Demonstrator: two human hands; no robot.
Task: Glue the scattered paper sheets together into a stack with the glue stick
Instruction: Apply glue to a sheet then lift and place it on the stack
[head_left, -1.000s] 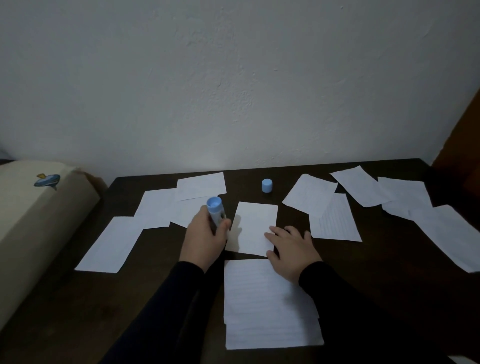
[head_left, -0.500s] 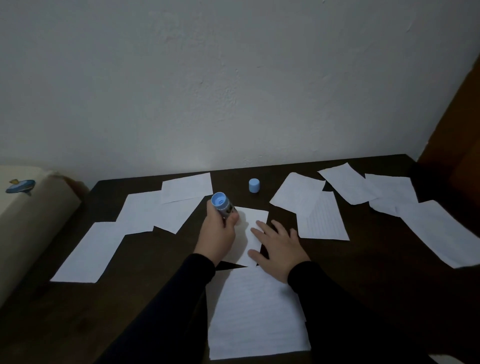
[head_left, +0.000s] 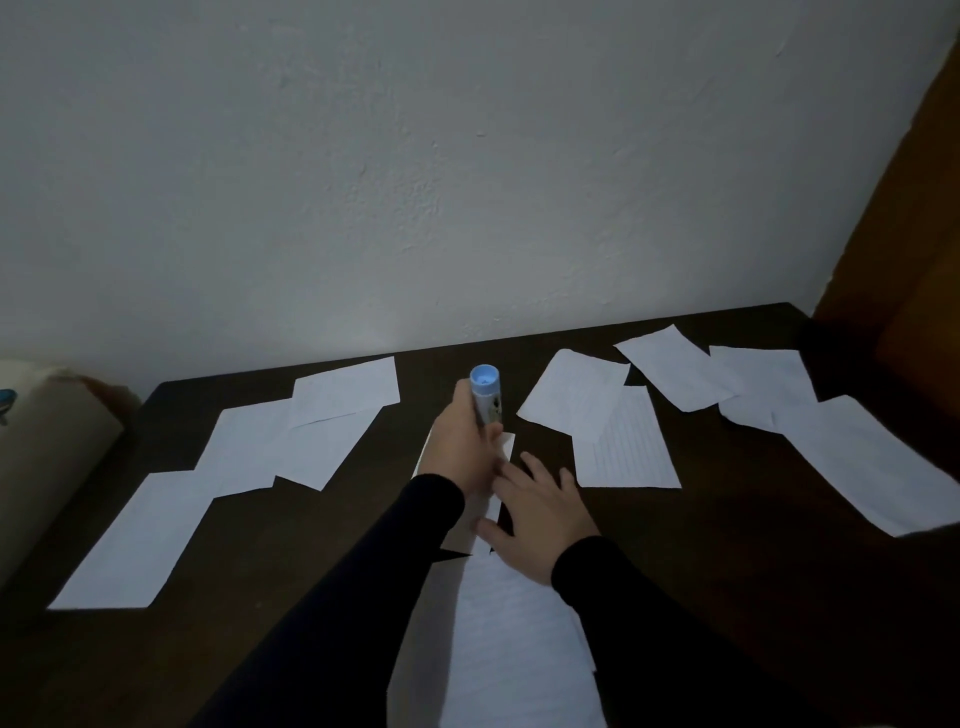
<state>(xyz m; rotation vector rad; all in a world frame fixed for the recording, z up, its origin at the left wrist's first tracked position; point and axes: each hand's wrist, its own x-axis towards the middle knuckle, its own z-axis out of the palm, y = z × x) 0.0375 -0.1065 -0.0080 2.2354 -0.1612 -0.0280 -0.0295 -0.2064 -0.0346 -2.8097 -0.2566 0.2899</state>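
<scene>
We see the glue stick (head_left: 485, 397) at the centre of a dark wooden table (head_left: 291, 587), gripped in the left hand (head_left: 464, 447) with its blue end up, over a small paper sheet (head_left: 503, 457). The right hand (head_left: 540, 514) lies flat beside it, fingers spread, pressing that sheet. Just nearer sits a stack of sheets (head_left: 514, 644) (lined paper). More loose sheets (head_left: 623, 447) lie scattered to both sides.

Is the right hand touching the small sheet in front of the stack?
Touching. The head view shows the right hand lying flat, fingers spread, with its fingertips on the small sheet while the left hand grips the glue stick.
</scene>
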